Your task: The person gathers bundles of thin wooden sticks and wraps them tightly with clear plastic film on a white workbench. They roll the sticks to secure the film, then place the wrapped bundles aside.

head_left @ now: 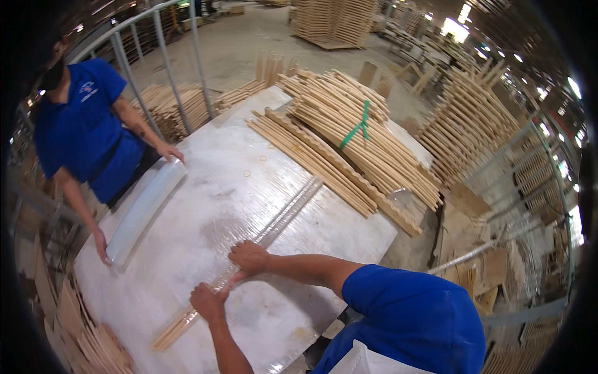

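A narrow bundle of wooden sticks, wrapped along most of its length in clear plastic film, lies diagonally across the white-topped table. Bare stick ends show at its near left end. My left hand grips the bundle toward that end, fingers curled over it. Just beyond, my right hand is closed on the wrapped middle, its thumb toward the left hand. What lies under both palms is hidden. At the table's left side, a co-worker in a blue shirt holds a roll of clear plastic film by its two ends.
Loose wooden sticks, some tied with a green strip, are piled on the table's far side beside a wavy-edged wooden strip. Metal rails stand behind the co-worker. Stacked sticks rise at the right.
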{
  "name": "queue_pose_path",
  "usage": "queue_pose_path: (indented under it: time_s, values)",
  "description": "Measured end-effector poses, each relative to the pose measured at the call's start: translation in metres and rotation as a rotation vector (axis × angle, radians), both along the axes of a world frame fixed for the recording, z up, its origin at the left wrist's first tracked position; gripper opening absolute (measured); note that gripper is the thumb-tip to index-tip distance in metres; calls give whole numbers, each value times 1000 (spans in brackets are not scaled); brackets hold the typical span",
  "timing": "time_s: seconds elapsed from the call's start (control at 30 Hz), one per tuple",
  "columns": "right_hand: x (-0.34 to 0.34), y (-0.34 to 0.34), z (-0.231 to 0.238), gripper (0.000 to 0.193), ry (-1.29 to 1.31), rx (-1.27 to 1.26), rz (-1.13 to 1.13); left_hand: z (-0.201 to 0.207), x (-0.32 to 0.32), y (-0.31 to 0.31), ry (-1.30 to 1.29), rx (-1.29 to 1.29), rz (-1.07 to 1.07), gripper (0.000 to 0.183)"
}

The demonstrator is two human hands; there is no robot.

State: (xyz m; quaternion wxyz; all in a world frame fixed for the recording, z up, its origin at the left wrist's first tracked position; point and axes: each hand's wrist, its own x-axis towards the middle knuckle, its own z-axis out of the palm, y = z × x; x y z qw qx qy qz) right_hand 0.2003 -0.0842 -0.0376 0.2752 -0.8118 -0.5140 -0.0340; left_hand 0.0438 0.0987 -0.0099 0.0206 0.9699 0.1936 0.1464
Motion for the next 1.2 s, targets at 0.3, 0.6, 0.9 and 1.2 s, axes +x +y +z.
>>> queue_pose_path:
  time_s: [0.3, 0.6, 0.9, 1.2]
  values:
    - [-114, -136, 22, 71, 62, -94, 84, 7, -114, -118, 35, -217, 56, 84]
    - [-67, -64, 25, 78, -36, -125, -54, 1, -57, -47, -77, -286, 244, 81]
    - [62, 27, 24, 50, -157, 73, -147, -8, -5, -5, -186, -266, 34, 86]
    - [-46, -4, 28, 53, -193, -96, 2, -5, -37, -4, -49, -355, 92, 94]
